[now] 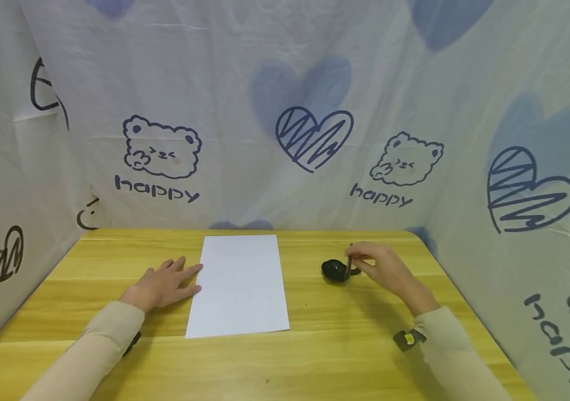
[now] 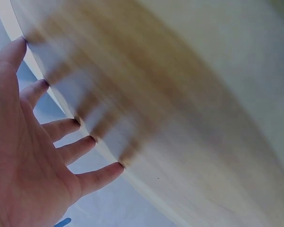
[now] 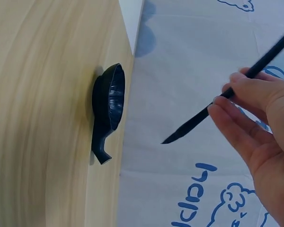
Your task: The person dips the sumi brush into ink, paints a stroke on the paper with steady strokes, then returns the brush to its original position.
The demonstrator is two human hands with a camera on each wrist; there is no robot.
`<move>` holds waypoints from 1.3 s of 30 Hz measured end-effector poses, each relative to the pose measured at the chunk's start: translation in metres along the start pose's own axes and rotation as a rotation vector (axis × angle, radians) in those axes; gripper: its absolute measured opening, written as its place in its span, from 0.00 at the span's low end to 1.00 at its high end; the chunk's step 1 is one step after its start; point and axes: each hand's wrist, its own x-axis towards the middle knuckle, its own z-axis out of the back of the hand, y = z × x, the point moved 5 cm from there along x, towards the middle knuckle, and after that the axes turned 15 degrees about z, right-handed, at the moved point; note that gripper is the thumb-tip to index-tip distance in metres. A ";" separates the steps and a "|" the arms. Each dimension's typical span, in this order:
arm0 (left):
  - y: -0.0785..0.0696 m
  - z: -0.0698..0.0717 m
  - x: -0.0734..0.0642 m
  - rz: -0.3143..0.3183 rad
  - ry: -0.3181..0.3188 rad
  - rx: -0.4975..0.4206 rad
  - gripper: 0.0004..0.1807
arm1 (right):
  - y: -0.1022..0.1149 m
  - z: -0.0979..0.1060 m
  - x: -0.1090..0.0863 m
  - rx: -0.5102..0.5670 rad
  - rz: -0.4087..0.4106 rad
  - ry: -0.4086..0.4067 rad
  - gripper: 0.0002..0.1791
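A white sheet of paper (image 1: 240, 289) lies on the table left of its middle. My left hand (image 1: 162, 284) rests beside it with fingers spread, the index finger and thumb reaching the sheet's left edge. In the left wrist view, the left hand (image 2: 33, 146) has its fingertips on the tabletop. My right hand (image 1: 385, 270) pinches a slim dark writing brush (image 3: 194, 124) between thumb and fingers, its pointed tip downward. Near that tip stands a small black ink dish (image 1: 334, 271) with a short spout-like handle. The right wrist view shows the dish (image 3: 102, 106) apart from the brush.
The yellow wood-grain table (image 1: 205, 367) ends at a white curtain (image 1: 235, 167) printed with hearts and bears, which also hangs along both sides. A dark strapped device (image 1: 409, 338) sits at the right wrist.
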 end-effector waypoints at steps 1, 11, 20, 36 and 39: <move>0.000 0.000 0.000 -0.001 -0.002 0.001 0.39 | 0.000 0.001 0.001 -0.006 -0.002 -0.010 0.14; 0.001 0.000 0.000 -0.002 -0.002 0.008 0.39 | 0.001 0.008 0.006 -0.054 -0.044 -0.096 0.08; 0.001 0.000 -0.001 -0.006 -0.006 -0.001 0.39 | 0.001 0.011 0.009 -0.062 -0.072 -0.138 0.08; 0.000 -0.001 0.000 -0.012 -0.013 0.008 0.40 | -0.011 0.010 0.010 0.000 -0.219 -0.178 0.08; 0.001 -0.002 0.001 -0.012 -0.012 0.007 0.40 | -0.013 0.009 0.010 0.018 -0.237 -0.190 0.08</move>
